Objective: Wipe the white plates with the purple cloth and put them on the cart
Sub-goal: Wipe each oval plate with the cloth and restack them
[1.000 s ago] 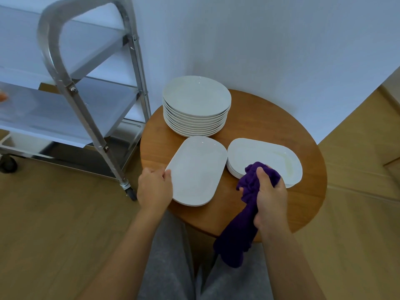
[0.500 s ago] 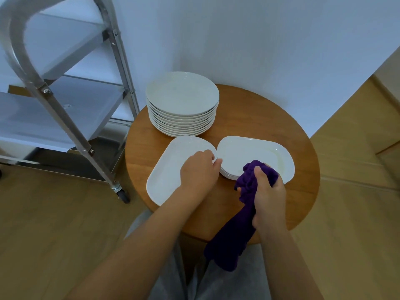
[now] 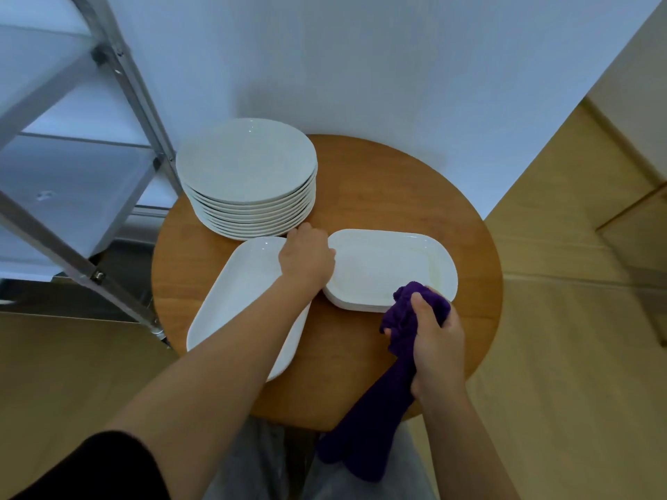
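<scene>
Oval plate stack (image 3: 389, 268), center-right of frame on tabletop (image 3: 397, 182): left hand (image 3: 306, 259) grips its near-left rim, right hand (image 3: 433, 341) clutches purple cloth (image 3: 397, 355). Risk: lifting w/ one-sided hold tips top plate, or drags 2 up.

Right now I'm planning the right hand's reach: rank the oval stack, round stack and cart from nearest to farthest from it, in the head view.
1. Oval stack: just ahead of the right hand, under the cloth.
2. Round stack: far left of the table.
3. Cart: off the table, farther left.
</scene>
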Motion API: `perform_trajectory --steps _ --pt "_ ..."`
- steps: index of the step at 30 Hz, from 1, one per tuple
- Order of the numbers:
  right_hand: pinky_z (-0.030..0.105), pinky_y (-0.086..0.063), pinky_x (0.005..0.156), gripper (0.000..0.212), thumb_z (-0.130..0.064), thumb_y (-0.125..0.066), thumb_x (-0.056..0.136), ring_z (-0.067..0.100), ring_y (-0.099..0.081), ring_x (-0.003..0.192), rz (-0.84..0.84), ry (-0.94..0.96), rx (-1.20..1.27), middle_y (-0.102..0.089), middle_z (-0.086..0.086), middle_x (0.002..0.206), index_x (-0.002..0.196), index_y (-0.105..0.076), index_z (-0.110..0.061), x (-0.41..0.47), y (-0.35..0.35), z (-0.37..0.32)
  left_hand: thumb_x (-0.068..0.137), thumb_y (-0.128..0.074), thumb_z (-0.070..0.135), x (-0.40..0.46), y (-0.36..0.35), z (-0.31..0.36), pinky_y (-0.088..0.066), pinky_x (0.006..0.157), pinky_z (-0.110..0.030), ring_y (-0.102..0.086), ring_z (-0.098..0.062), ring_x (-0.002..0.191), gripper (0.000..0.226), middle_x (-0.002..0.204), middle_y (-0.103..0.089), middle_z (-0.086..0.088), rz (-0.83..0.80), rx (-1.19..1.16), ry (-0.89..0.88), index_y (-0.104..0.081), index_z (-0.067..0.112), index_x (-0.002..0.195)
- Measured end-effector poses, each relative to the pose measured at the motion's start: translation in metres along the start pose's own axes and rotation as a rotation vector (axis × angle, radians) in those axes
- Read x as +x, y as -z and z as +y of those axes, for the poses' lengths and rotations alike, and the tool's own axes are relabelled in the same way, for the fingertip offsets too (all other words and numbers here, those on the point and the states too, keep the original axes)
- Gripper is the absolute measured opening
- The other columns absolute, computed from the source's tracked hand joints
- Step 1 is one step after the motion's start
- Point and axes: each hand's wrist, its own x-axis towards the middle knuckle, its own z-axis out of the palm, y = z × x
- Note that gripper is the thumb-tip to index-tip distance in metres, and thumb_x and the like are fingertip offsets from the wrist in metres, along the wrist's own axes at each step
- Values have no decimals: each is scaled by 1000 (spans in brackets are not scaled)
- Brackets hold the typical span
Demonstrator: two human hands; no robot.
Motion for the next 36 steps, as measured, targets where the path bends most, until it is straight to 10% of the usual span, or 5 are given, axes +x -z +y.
perform_trajectory --steps 19,25,36 --pt "27 -53 52 17 -27 -58 92 23 -64 64 27 -19 41 -69 11 95 109 -57 -25 9 7 -1 88 -55 14 3 5 1 -38 69 -27 -52 -19 80 12 88 -57 -2 17 -174 103 -53 19 77" --pt "31 -53 56 15 -27 -58 92 27 -64 70 56 0 48 -69 10 95 107 -59 -26 14 8 2 91 -53 16 4 13 9 -39 73 -28 -55 -21 92 15 97 -60 -2 43 -305 101 -58 11 104" --pt "33 -55 60 21 -26 -59 91 27 -64 71 80 -11 78 -68 11 96 113 -58 -22 21 15 -3 92 -47 25 -8 17 10 -44 78 -34 -48 -18 85 13 81 -48 3 -169 -684 239 -50 13 97"
